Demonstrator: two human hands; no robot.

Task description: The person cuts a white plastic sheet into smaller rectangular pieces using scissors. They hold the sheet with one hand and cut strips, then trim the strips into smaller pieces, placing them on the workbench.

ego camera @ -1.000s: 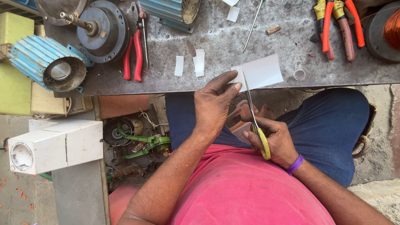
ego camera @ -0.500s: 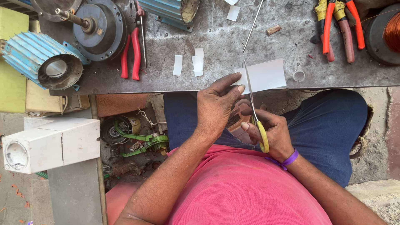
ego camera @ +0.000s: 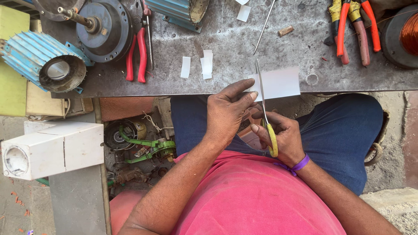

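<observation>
My left hand (ego camera: 226,114) pinches the near left edge of a white sheet of paper (ego camera: 281,82) that lies over the front edge of the grey metal workbench (ego camera: 226,39). My right hand (ego camera: 282,135) grips yellow-handled scissors (ego camera: 264,109), whose long blades point away from me and run along the sheet's left side. Three small white cut strips (ego camera: 201,64) lie on the bench just left of the sheet. My blue trousers (ego camera: 335,130) and pink shirt fill the lower view.
Red-handled pliers (ego camera: 136,56), a dark motor rotor (ego camera: 102,28) and a blue finned motor housing (ego camera: 43,58) sit at the left. More red and yellow pliers (ego camera: 355,28) and a copper wire coil (ego camera: 409,32) are at the right. A thin metal rod (ego camera: 264,26) lies ahead. A white box (ego camera: 52,150) stands lower left.
The scissors and both hands have shifted slightly along the paper, with the blades now set along its left side. The view has drifted a little.
</observation>
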